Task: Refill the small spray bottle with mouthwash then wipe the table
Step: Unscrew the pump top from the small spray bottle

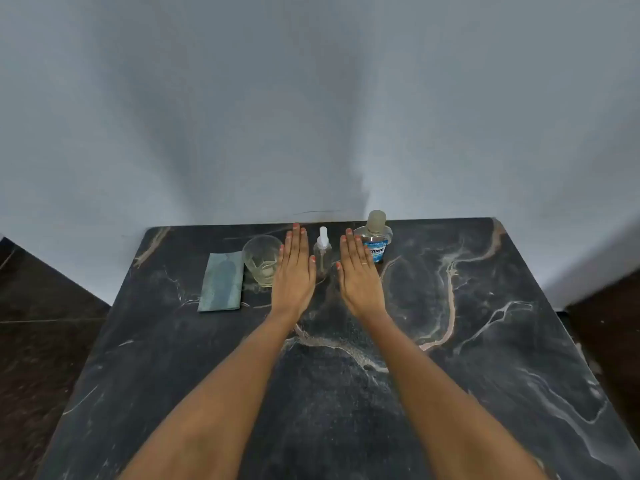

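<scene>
Head view: left hand (293,271) flat, palm down, fingers straight and together, gripping nothing; right hand (358,275) likewise flat and empty, ring on one finger. Between them, upright near the far edge of the table (485,341): small spray bottle (322,252), clear, white nozzle. Just right of the right hand, partly behind its fingers: mouthwash bottle (375,237), blue label, cap on. Left of the left hand: clear glass (261,259), then folded grey-green cloth (221,282) lying flat.
</scene>
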Available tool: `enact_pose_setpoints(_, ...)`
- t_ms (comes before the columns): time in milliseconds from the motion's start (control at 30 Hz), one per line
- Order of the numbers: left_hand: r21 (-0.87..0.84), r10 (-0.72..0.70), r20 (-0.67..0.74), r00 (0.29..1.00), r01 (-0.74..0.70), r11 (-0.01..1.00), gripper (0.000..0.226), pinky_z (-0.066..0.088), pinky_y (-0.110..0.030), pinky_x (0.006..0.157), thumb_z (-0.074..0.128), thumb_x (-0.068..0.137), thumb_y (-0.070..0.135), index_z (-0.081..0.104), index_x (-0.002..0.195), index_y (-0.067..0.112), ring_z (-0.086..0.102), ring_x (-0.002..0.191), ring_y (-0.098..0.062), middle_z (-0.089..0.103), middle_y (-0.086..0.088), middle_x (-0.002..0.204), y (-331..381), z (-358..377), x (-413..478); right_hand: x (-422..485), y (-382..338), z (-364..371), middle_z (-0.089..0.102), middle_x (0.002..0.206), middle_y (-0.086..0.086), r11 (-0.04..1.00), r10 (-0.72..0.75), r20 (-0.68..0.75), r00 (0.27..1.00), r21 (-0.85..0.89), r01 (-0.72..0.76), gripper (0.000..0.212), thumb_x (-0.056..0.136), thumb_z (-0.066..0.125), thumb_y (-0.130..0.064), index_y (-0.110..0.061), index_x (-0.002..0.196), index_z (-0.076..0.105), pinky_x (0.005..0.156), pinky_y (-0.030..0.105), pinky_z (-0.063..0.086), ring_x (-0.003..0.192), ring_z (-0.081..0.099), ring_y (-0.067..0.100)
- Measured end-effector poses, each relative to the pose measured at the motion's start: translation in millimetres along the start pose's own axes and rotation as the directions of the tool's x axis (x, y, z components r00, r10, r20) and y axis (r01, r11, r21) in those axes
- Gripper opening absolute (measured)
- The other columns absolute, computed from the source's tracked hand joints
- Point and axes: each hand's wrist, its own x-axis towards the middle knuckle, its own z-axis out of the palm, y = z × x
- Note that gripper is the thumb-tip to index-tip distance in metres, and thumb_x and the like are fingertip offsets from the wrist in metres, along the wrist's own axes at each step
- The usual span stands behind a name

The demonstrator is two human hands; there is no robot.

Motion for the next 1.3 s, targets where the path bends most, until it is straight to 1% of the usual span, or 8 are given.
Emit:
enact_pose_setpoints(233, -0.37, -0.137, 0.084, 0.987, 0.159, 0.915, 0.058, 0.004, -0.016, 0.106, 0.045, 0.094, 0.016, 0.016, 0.144, 0.012, 0.003, 0.14, -0.008, 0.01, -0.002, 0.155, -5.4, 15.5, 16.8, 7.1, 2.9, 28.6, 0.014, 0.154, 0.012, 0.962, 0.142, 0.16, 0.977, 0.212, -0.174, 0.05, 0.099, 0.032, -0.018, -0.006, 0.144, 0.013, 0.115, 0.031, 0.011, 0.142, 0.012, 0.022)
enact_pose_setpoints(333, -0.459, -0.216, 0.122, 0.969, 0.248, 0.853, 0.061, 0.013, -0.019, 0.107, 0.056, 0.089, 0.015, 0.025, 0.142, 0.014, 0.02, 0.139, -0.016, 0.023, -0.004, 0.152, -8.7, 22.4, 26.1, 14.9, -4.6, 36.0, 0.027, 0.151, 0.009, 0.831, 0.267, 0.207, 0.941, 0.445, -0.334, 0.053, 0.096, 0.044, -0.016, -0.012, 0.143, 0.021, 0.109, 0.038, 0.03, 0.137, 0.027, 0.023)
enact_pose_setpoints(467, -0.547, -0.262, 0.159, 0.952, 0.306, 0.78, 0.059, 0.035, -0.034, 0.107, 0.064, 0.082, 0.011, 0.039, 0.136, 0.012, 0.042, 0.128, -0.02, 0.045, -0.01, 0.14, -10.6, 31.6, 33.5, 26.5, -10.7, 45.2, 0.036, 0.146, 0.01, 0.677, 0.356, 0.219, 0.908, 0.61, -0.413, 0.059, 0.088, 0.056, -0.005, -0.011, 0.14, 0.028, 0.107, 0.035, 0.031, 0.134, 0.034, 0.022)
enact_pose_setpoints(600, -0.638, -0.276, 0.139, 0.951, 0.299, 0.71, 0.05, 0.046, -0.024, 0.093, 0.067, 0.078, 0.004, 0.052, 0.125, 0.01, 0.058, 0.107, -0.012, 0.061, -0.01, 0.121, -13.0, 34.9, 38.3, 39.0, -9.7, 48.5, 0.046, 0.137, 0.012, 0.568, 0.424, 0.27, 0.864, 0.664, -0.486, 0.055, 0.085, 0.058, -0.001, -0.01, 0.135, 0.037, 0.104, 0.04, 0.041, 0.126, 0.045, 0.025)
enact_pose_setpoints(733, -0.662, -0.277, 0.139, 0.951, 0.297, 0.688, 0.048, 0.049, -0.025, 0.09, 0.069, 0.076, 0.003, 0.054, 0.122, 0.009, 0.061, 0.102, -0.011, 0.063, -0.01, 0.117, -14.2, 36.5, 38.9, 39.7, -5.7, 48.0, 0.05, 0.133, 0.013, 0.559, 0.423, 0.264, 0.867, 0.678, -0.479, 0.052, 0.084, 0.059, 0.0, -0.008, 0.132, 0.04, 0.101, 0.042, 0.044, 0.121, 0.049, 0.026)
enact_pose_setpoints(900, -0.67, -0.268, 0.126, 0.955, 0.281, 0.687, 0.048, 0.047, -0.007, 0.081, 0.07, 0.076, 0.005, 0.056, 0.121, 0.012, 0.06, 0.096, -0.003, 0.064, -0.005, 0.114, -8.9, 32.2, 29.0, 29.8, -4.7, 41.9, 0.051, 0.13, 0.014, 0.591, 0.408, 0.234, 0.882, 0.669, -0.451, 0.05, 0.083, 0.06, -0.001, -0.006, 0.13, 0.043, 0.101, 0.04, 0.044, 0.12, 0.05, 0.025)
enact_pose_setpoints(1133, -0.709, -0.254, 0.134, 0.958, 0.271, 0.651, 0.047, 0.051, -0.026, 0.088, 0.071, 0.073, 0.003, 0.058, 0.118, 0.013, 0.062, 0.099, -0.009, 0.065, -0.006, 0.112, 6.9, 15.9, -6.3, -6.9, -9.0, 22.7, 0.056, 0.125, 0.014, 0.63, 0.381, 0.193, 0.904, 0.662, -0.406, 0.048, 0.082, 0.063, -0.004, -0.006, 0.127, 0.046, 0.098, 0.04, 0.047, 0.114, 0.054, 0.024)
enact_pose_setpoints(1300, -0.712, -0.217, 0.136, 0.967, 0.247, 0.658, 0.049, 0.049, -0.02, 0.088, 0.072, 0.072, 0.004, 0.058, 0.118, 0.013, 0.062, 0.1, -0.007, 0.065, -0.002, 0.112, 18.6, 4.2, -44.9, -45.3, -16.6, 4.9, 0.059, 0.119, 0.011, 0.664, 0.357, 0.151, 0.922, 0.653, -0.364, 0.044, 0.08, 0.065, -0.004, -0.007, 0.121, 0.05, 0.092, 0.033, 0.049, 0.106, 0.058, 0.02)
